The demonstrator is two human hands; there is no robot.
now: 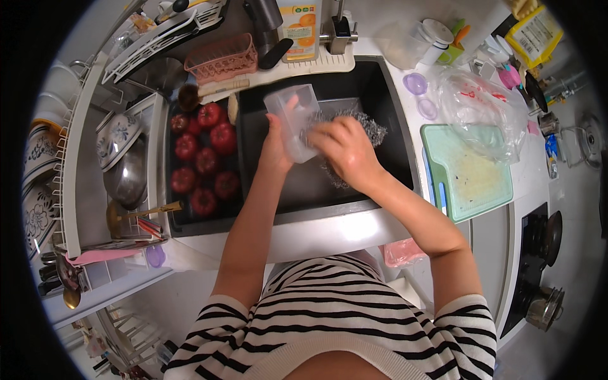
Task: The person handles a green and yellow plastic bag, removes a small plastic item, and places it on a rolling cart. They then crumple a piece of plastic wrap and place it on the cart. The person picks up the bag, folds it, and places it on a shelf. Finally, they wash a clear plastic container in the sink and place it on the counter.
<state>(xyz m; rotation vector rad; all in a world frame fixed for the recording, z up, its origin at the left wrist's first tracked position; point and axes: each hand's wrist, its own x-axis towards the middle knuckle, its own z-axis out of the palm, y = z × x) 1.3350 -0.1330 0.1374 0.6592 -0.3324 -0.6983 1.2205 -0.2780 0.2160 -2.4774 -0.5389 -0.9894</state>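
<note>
My left hand (275,148) grips a translucent plastic container (300,126), tilted over the right basin of a dark double sink (294,192). One finger shows through the container's wall. Held in my right hand (354,159) is a large silvery steel-wire scourer (374,128). It spreads out past the fingers on both sides, and the palm hides its middle. The fingertips are motion-blurred against the container's right side. Several red apples (207,160) fill the left basin.
A green cutting board (479,185) lies right of the sink, partly under a clear plastic bag (484,109). Two purple lids (415,83) lie nearby. The faucet (339,38) and a pink basket (221,57) stand behind. A dish rack (73,156) borders the left.
</note>
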